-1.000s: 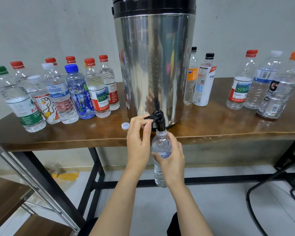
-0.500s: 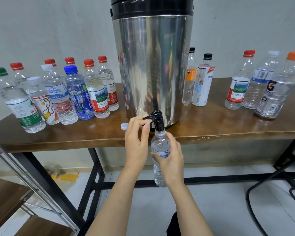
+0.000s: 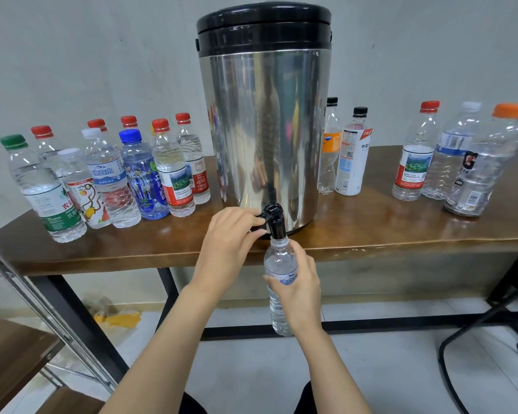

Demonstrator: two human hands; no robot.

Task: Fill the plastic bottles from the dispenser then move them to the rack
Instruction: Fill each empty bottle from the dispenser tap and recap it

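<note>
A long wooden table (image 3: 371,225) crosses the view from side to side. On its middle stands the tall steel dispenser (image 3: 263,124) with a black lid, close to the front edge. At the lower left a rack (image 3: 15,348) with metal posts and wooden shelves is partly in view. Left of the dispenser a group of capped bottles (image 3: 138,174) stands upright on the table. Two black-capped bottles (image 3: 352,156) stand just beside the dispenser on its right, and three more bottles (image 3: 449,162) are further right.

The clear plastic bottle (image 3: 280,261) hangs in front of the table edge, below the table top. Its long axis is vertical, and its open mouth points up and meets the spout of the black tap (image 3: 274,221). The right hand (image 3: 302,291) is wrapped around the bottle's middle, over the label, with the fingers curled around it. The left hand (image 3: 228,246) pinches the tap's lever between thumb and curled fingers.
</note>
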